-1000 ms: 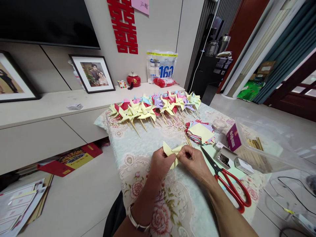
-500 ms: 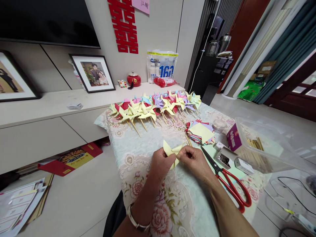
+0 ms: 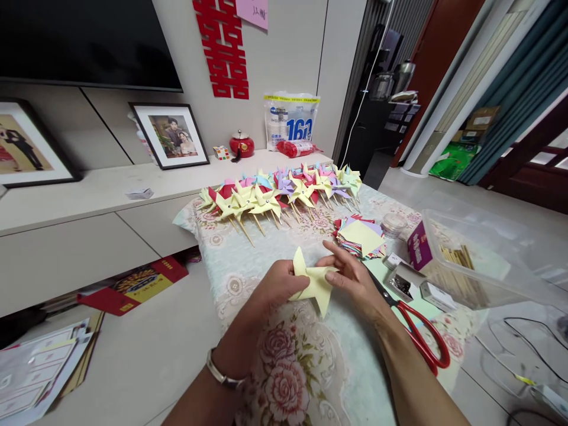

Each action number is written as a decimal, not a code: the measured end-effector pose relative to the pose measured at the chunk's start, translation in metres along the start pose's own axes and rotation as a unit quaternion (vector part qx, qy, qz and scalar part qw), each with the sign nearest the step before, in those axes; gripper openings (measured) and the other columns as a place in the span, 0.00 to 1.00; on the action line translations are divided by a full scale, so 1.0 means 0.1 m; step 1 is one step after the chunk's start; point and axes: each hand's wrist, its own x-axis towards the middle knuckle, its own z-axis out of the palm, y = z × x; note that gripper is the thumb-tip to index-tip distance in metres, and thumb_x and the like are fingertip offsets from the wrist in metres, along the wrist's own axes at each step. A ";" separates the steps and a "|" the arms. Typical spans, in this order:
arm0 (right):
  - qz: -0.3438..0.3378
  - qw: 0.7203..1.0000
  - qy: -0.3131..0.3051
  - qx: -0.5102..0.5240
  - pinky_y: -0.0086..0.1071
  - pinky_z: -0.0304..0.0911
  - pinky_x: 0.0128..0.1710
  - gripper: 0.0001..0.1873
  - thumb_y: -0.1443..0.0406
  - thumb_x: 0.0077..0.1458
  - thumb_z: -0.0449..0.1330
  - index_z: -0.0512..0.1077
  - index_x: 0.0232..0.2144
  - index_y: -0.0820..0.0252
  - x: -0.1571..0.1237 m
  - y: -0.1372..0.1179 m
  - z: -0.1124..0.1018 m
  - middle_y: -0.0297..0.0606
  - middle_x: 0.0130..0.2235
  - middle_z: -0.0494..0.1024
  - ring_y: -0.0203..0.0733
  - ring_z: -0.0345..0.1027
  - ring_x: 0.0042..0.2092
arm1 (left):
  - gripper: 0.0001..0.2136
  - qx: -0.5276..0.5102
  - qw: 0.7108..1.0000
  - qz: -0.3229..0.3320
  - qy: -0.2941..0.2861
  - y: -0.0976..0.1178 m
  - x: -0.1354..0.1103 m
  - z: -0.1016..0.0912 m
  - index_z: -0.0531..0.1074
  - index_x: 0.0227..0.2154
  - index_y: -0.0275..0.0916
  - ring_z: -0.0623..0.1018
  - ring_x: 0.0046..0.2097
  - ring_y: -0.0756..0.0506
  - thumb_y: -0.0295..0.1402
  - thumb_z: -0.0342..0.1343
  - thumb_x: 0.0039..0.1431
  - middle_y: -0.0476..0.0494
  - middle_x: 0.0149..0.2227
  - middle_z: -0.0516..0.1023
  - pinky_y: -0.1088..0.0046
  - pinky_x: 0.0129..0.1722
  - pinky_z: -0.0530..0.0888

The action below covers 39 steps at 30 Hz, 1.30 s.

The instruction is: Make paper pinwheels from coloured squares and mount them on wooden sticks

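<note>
A pale yellow paper pinwheel [image 3: 317,283], with no stick to be seen on it, is held above the flowered tablecloth. My left hand [image 3: 284,283] pinches its left side, thumb across the front of the paper. At the pinwheel's right side is my right hand [image 3: 352,281], its fingers spread and its thumb against or very near the blade tip. Red-handled scissors [image 3: 421,337] lie beside my right forearm. Just beyond that hand sits a stack of coloured paper squares [image 3: 361,236].
Several finished pinwheels [image 3: 266,201] on sticks lie along the table's far side. To the right stand a clear plastic bin [image 3: 483,272] with wooden sticks, a small box of metal fasteners [image 3: 402,285] and a round clear container [image 3: 394,225]. A white cabinet [image 3: 177,183] stands behind.
The pinwheel has turned so its front faces me more. My right hand has let go of its middle and spread its fingers at the right side. My left hand keeps hold.
</note>
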 end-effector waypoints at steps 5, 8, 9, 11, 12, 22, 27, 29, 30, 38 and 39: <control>0.002 0.999 -0.044 -0.027 0.37 0.64 0.43 0.43 0.61 0.51 0.66 0.56 0.66 0.60 -0.03 -0.08 0.04 0.40 0.42 0.77 0.45 0.71 0.43 | 0.02 0.092 0.995 -0.012 -0.045 0.16 0.04 -0.10 0.74 0.16 0.37 0.63 0.19 0.51 0.27 0.56 0.36 0.50 0.16 0.69 0.76 0.17 0.54; 0.015 0.998 -0.051 -0.038 0.36 0.63 0.42 0.45 0.64 0.48 0.67 0.56 0.66 0.62 -0.03 -0.09 0.07 0.36 0.38 0.76 0.43 0.71 0.40 | 0.04 0.150 0.986 -0.012 -0.078 0.24 0.06 -0.06 0.76 0.17 0.37 0.62 0.19 0.50 0.27 0.56 0.35 0.48 0.17 0.70 0.75 0.17 0.55; 0.021 0.997 -0.055 -0.042 0.35 0.63 0.41 0.45 0.65 0.47 0.67 0.56 0.66 0.62 -0.03 -0.09 0.08 0.35 0.37 0.75 0.42 0.70 0.39 | 0.04 0.173 0.981 -0.011 -0.085 0.27 0.07 -0.04 0.76 0.17 0.37 0.62 0.19 0.50 0.27 0.56 0.35 0.48 0.17 0.70 0.75 0.18 0.55; 0.033 0.997 -0.054 -0.054 0.34 0.62 0.39 0.44 0.67 0.47 0.65 0.57 0.65 0.62 -0.03 -0.07 0.10 0.32 0.34 0.74 0.40 0.69 0.36 | 0.02 0.220 0.971 -0.011 -0.092 0.31 0.08 -0.01 0.75 0.16 0.38 0.62 0.19 0.50 0.28 0.57 0.35 0.49 0.17 0.68 0.74 0.18 0.56; 0.039 0.996 -0.051 -0.061 0.33 0.62 0.37 0.43 0.68 0.47 0.64 0.57 0.65 0.62 -0.03 -0.06 0.11 0.31 0.34 0.73 0.39 0.68 0.35 | 0.02 0.242 0.966 -0.013 -0.091 0.33 0.09 0.01 0.74 0.15 0.38 0.61 0.19 0.50 0.28 0.57 0.35 0.49 0.16 0.67 0.74 0.19 0.56; 0.053 0.994 -0.051 -0.082 0.29 0.56 0.30 0.43 0.71 0.45 0.60 0.58 0.65 0.61 -0.02 0.01 0.12 0.27 0.30 0.70 0.35 0.62 0.30 | 0.05 0.318 0.930 -0.049 -0.175 0.37 0.20 0.01 0.70 0.19 0.38 0.64 0.24 0.50 0.32 0.59 0.37 0.53 0.20 0.66 0.75 0.21 0.58; 0.065 0.997 -0.023 -0.043 0.28 0.54 0.27 0.42 0.71 0.43 0.60 0.60 0.63 0.63 -0.01 0.01 0.12 0.26 0.27 0.69 0.34 0.60 0.27 | 0.04 0.270 0.944 -0.028 -0.187 0.32 0.27 -0.10 0.74 0.22 0.37 0.66 0.24 0.50 0.30 0.60 0.39 0.52 0.21 0.69 0.75 0.22 0.59; 0.068 0.998 0.002 -0.012 0.27 0.53 0.26 0.42 0.70 0.42 0.61 0.60 0.62 0.63 0.00 0.00 0.11 0.25 0.26 0.69 0.33 0.60 0.26 | 0.08 0.204 0.965 -0.014 -0.166 0.31 0.27 -0.17 0.77 0.26 0.37 0.69 0.26 0.49 0.34 0.64 0.42 0.50 0.24 0.73 0.75 0.24 0.61; 0.070 0.997 0.016 0.007 0.27 0.53 0.25 0.42 0.70 0.42 0.61 0.60 0.62 0.63 0.01 0.00 0.10 0.24 0.25 0.69 0.33 0.59 0.25 | 0.11 0.155 0.977 -0.004 -0.144 0.30 0.25 -0.19 0.78 0.30 0.37 0.71 0.28 0.49 0.37 0.65 0.44 0.48 0.26 0.75 0.75 0.26 0.63; 0.071 0.982 0.130 0.114 0.28 0.57 0.23 0.39 0.67 0.37 0.65 0.63 0.55 0.59 0.08 0.00 0.08 0.23 0.23 0.73 0.37 0.65 0.22 | 0.22 -0.207 0.977 0.039 -0.026 0.01 0.11 0.24 0.76 0.42 0.33 0.78 0.34 0.45 0.46 0.65 0.50 0.39 0.36 0.81 0.71 0.34 0.72; 0.066 0.982 0.136 0.114 0.27 0.56 0.22 0.37 0.67 0.37 0.64 0.64 0.53 0.58 0.08 0.01 0.09 0.23 0.23 0.73 0.36 0.64 0.21 | 0.24 -0.231 0.972 0.038 -0.028 -0.04 0.13 0.33 0.76 0.43 0.32 0.79 0.35 0.44 0.44 0.67 0.47 0.38 0.36 0.82 0.70 0.36 0.73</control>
